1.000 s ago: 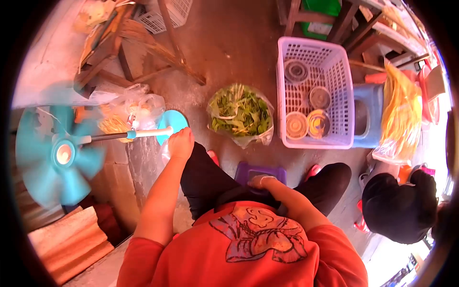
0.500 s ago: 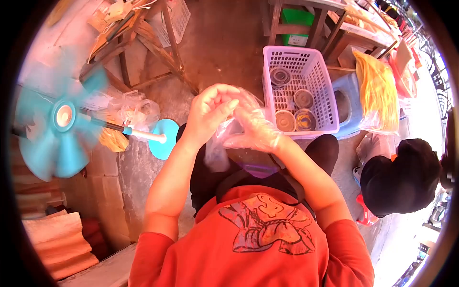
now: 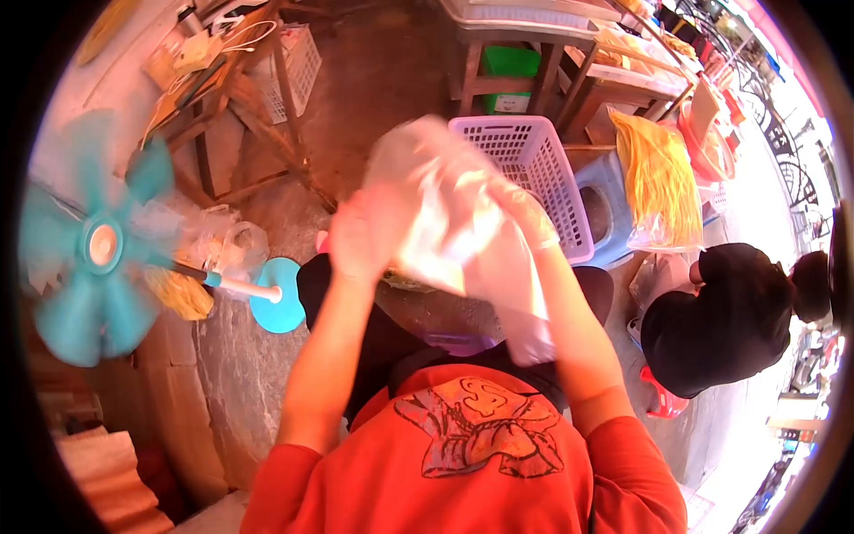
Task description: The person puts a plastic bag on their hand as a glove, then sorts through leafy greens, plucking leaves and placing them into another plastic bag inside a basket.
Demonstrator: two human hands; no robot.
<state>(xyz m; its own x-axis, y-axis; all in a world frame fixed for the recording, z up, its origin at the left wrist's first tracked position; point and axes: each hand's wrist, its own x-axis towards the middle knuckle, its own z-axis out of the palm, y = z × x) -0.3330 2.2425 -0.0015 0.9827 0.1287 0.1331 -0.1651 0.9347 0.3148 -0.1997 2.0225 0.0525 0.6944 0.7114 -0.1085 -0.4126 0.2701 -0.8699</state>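
A pale, thin sheet, cloth or plastic (image 3: pixel 445 214), is stretched between my two hands above my lap, smeared by motion. My left hand (image 3: pixel 365 233) grips its left side, fingers blurred. On the right side, my right hand (image 3: pixel 525 212), in a clear plastic glove, has hold of the sheet too. One end of it hangs down by my right forearm. Behind it stands a lilac plastic basket (image 3: pixel 574 200), its inside partly hidden by the sheet. Something purple (image 3: pixel 458 343) lies low at my lap.
A running turquoise fan (image 3: pixel 102 245) stands at left, near clear plastic bags (image 3: pixel 240 249). Right of the basket are a blue stool (image 3: pixel 605 209) and a bag of yellow strips (image 3: pixel 658 182). A person in black (image 3: pixel 721 325) sits at right. Wooden tables stand behind.
A pale sheet has come up between my hands, which have moved apart. Earlier they were close together at the right hand's glove. The view has shifted, and the basket appears further left.
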